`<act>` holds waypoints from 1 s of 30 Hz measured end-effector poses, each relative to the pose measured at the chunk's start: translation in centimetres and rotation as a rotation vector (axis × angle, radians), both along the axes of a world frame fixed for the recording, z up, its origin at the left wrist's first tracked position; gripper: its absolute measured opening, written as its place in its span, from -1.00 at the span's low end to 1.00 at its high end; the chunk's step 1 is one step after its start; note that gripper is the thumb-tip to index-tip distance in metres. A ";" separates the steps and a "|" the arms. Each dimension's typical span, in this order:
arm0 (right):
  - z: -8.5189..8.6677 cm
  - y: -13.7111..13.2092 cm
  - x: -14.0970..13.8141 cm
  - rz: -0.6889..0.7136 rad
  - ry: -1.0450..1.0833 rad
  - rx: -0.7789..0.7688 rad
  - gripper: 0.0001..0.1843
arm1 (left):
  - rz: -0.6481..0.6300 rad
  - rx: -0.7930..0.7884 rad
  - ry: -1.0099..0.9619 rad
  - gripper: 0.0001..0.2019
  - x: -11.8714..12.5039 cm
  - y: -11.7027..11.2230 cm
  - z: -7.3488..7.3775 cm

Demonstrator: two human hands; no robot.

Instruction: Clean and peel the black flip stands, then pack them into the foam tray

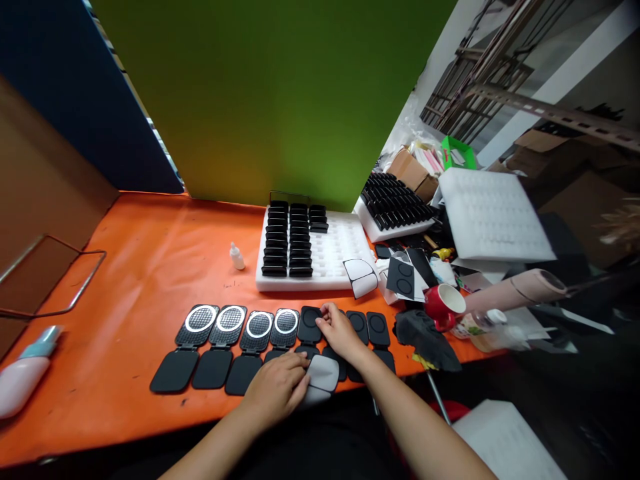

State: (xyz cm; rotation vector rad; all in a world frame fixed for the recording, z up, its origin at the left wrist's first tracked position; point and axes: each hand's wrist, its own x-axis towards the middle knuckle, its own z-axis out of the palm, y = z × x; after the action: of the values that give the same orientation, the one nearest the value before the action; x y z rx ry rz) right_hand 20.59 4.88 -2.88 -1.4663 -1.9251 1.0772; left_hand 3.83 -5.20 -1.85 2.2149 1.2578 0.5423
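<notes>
A row of hinged black folding pads lies opened out along the front of the table. Four-sided upper panels on the left show bright white rings, such as this ringed panel (231,325); those on the right carry a dark face with a faint ring outline (377,329). My right hand (341,333) has its fingertips closed at the right edge of a black sticker (309,324) on a middle panel. Below it, my left hand (278,388) rests over the lower panels, with a whitish backing sheet (323,375) at its thumb; its grip is partly hidden.
Behind the pads stands a white foam tray (340,250) with rows of black pieces, a loose white sheet (361,277) at its corner. A small dropper bottle (237,257) is left of it. A red mug (443,305), black cloth (427,339) and clutter crowd the right.
</notes>
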 end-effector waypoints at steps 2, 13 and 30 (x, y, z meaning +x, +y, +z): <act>0.1 0.0 0.0 0.006 -0.017 0.009 -0.86 | -0.001 0.006 0.004 -0.74 0.0 0.0 0.0; 0.5 0.1 -0.3 0.043 -0.168 0.053 -0.84 | 0.026 0.040 -0.021 -0.76 0.2 -0.1 -0.3; 3.0 1.5 -0.8 -0.065 -0.390 0.169 -0.83 | 0.071 -0.076 -0.180 -0.76 0.1 0.3 0.7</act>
State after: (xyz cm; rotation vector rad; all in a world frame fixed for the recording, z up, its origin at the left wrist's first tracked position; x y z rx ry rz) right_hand 19.78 6.38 0.08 -1.7240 -2.1476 0.6128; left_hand 3.88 -4.89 -1.10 2.0159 1.2452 0.6937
